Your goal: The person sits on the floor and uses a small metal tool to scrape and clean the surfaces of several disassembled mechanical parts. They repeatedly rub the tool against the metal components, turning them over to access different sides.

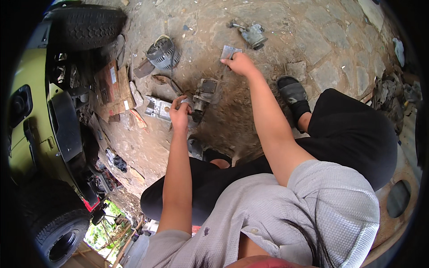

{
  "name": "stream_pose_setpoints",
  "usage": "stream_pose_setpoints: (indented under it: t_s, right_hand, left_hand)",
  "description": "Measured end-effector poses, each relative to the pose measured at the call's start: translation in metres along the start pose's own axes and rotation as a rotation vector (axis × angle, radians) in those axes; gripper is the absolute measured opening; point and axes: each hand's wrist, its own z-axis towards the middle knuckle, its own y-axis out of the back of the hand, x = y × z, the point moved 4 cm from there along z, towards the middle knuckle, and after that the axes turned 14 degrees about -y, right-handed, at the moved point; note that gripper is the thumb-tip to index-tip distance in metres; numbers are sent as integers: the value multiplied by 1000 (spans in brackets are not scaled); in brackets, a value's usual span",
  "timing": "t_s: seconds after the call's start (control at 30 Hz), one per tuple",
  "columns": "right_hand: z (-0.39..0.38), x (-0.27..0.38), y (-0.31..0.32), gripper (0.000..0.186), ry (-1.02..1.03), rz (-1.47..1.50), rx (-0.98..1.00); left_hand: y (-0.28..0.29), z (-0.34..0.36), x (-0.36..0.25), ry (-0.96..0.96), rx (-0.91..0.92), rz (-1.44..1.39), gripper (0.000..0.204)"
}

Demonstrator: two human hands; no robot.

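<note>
Right hand: the bare right hand (241, 64) reaches forward over the ground, thumb and fingers pinched on one edge of a flat, grey, roughly rectangular piece (229, 51); its material is unclear.
Left hand: the bare left hand (179, 115) has its fingers curled, with something small and pale at the fingertips; I cannot tell whether it is gripped.
Flat piece: at the right hand's fingertips, above the ground, near a grey metal part with a protruding arm (254, 35).
Metal assembly: a dark grey, greasy metal assembly with a squarish top (206, 89) stands just right of the left hand; whether they touch is unclear.
Silver plate: a flat, silver metal plate with holes (157, 108) lies just left of the left hand.
Ribbed unit: a round, grey, slotted metal unit (163, 53) sits farther forward, on the left.
Ground: brown earth with embedded flat stones (319, 40).
Left side: flattened brown cardboard (109, 91) lies near a yellow-green vehicle (33, 85).
Foot: a black open-toed sandal (292, 93) is right of the assembly.
</note>
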Motion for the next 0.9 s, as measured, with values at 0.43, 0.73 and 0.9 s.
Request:
stream_pose_setpoints:
  t_s: [0.43, 0.73, 0.9]
  right_hand:
    - [3, -4, 2, 42, -18, -42, -126]
    - [14, -11, -35, 42, 41, 399, 126]
    - [3, -2, 4, 34, -47, -180, -74]
  left_hand:
    - [-10, -11, 0, -36, 128, 168, 24]
    - [-8, -4, 1, -13, 70, 94, 24]
    - [-7, -9, 1, -1, 71, 146, 23]
